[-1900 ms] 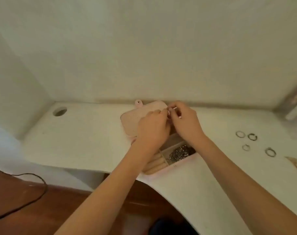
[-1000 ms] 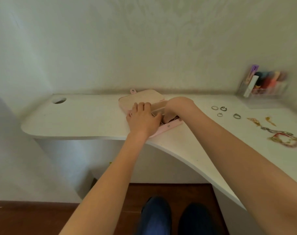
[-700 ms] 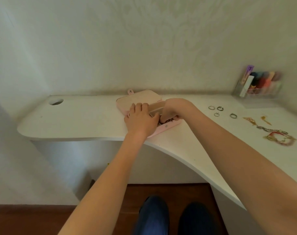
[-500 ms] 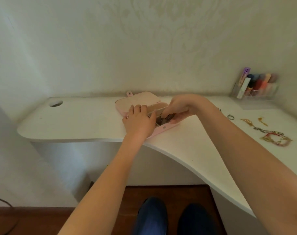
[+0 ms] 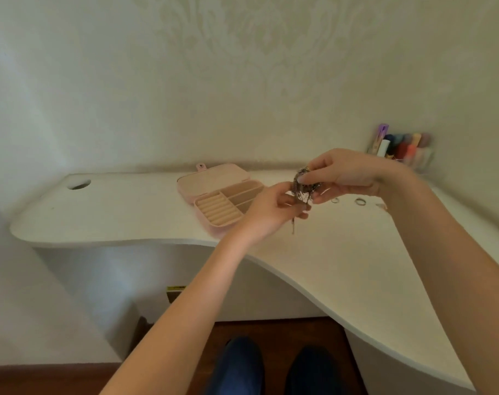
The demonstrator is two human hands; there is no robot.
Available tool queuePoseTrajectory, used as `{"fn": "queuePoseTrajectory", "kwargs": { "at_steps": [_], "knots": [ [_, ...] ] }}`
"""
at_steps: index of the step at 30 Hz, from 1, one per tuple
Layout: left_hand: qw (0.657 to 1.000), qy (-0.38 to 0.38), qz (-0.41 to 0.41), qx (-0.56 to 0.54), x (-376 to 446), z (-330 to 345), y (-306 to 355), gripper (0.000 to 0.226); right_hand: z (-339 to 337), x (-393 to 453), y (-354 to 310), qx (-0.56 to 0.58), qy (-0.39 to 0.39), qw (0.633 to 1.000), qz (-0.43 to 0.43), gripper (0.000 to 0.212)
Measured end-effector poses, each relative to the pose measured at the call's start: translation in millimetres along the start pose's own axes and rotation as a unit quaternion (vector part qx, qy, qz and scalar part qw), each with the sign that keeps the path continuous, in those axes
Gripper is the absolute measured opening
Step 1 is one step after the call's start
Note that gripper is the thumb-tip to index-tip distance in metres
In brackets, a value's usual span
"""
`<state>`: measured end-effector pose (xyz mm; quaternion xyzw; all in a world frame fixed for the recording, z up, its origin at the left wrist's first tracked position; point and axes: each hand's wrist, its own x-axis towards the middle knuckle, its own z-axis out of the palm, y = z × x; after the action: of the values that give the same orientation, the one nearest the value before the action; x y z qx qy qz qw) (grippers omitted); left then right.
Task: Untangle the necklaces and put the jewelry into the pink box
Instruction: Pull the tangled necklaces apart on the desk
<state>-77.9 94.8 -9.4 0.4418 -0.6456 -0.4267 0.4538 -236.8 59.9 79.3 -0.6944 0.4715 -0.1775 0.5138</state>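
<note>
Tangled necklaces [image 5: 303,187]: a dark, silvery clump of fine chains, one strand hanging below it. Held in the air above the tabletop [image 5: 128,212], just right of the pink box [image 5: 185,186]. Right hand [image 5: 342,173] pinches the top of the clump in a closed grip; left hand [image 5: 271,212] pinches its lower side likewise. Box lies open near the back edge, lid flat, ribbed tray and compartments exposed. Rings [image 5: 360,201] lie toward the right. Front edge curves; bare surface before the box
</note>
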Motion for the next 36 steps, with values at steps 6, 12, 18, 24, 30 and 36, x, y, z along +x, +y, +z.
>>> {"fn": "queuePoseTrajectory", "kwargs": {
  "at_steps": [6, 12, 18, 24, 30, 36],
  "knots": [
    [1.000, 0.010, -0.019, -0.014, -1, 26, -12, 0.013, -7, -18, 57, -0.026, -0.001, 0.999, 0.045, 0.015],
    [0.998, 0.060, -0.020, 0.018, 4, 36, -27, 0.008, -4, -20, 96, 0.022, 0.048, 0.999, 0.006, 0.025],
    [0.986, 0.164, 0.003, 0.040, 9, 32, -38, 0.020, -2, -14, 126, 0.033, 0.156, 0.986, -0.048, 0.025],
    [0.981, 0.131, 0.014, 0.146, 7, 35, -35, 0.031, 5, -12, 125, 0.005, 0.222, 0.971, -0.089, 0.010],
    [0.923, 0.067, 0.126, 0.356, 0, 45, -36, 0.029, 10, -9, 131, -0.173, 0.283, 0.935, -0.129, 0.018],
    [0.922, 0.045, 0.119, 0.365, -5, 46, -33, 0.030, 13, -8, 137, -0.192, 0.229, 0.944, -0.141, 0.026]
  ]
}}
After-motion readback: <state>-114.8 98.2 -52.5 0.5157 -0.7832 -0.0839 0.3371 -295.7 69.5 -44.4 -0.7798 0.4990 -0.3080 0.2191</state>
